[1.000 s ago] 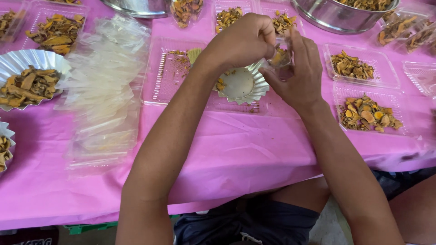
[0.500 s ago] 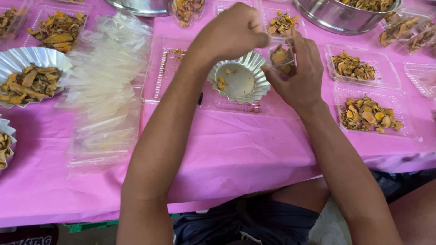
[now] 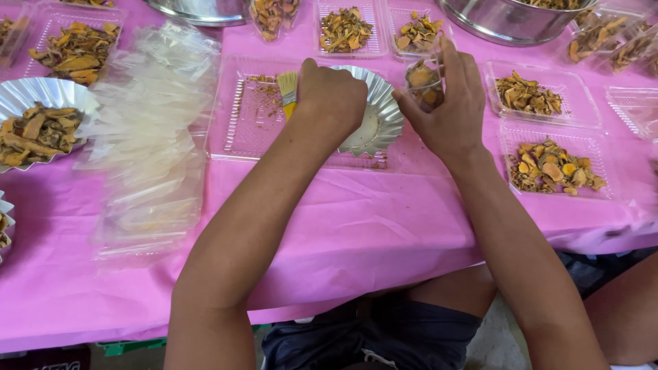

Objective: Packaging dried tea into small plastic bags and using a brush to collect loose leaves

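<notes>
My left hand [image 3: 332, 96] reaches down into a fluted silver foil dish [image 3: 385, 115]; its fingers curl out of sight inside the dish. My right hand [image 3: 449, 113] holds a small clear pouch [image 3: 423, 81] upright just right of the dish, with orange dried pieces in it. The dish rests on a clear plastic tray [image 3: 247, 120] strewn with crumbs. A small yellow-handled brush [image 3: 288, 88] lies on that tray, touching the left side of my left hand.
A fanned stack of clear pouches [image 3: 154, 130] lies to the left on the pink tablecloth [image 3: 356, 219]. Another foil dish [image 3: 38, 123] of dried pieces sits far left. Filled clear trays [image 3: 555, 168] stand on the right, and a metal bowl [image 3: 507, 24] is behind them.
My left hand has dropped from the pouch's mouth down into the foil dish. The right hand has kept the pouch nearly still, and the brush has come into sight.
</notes>
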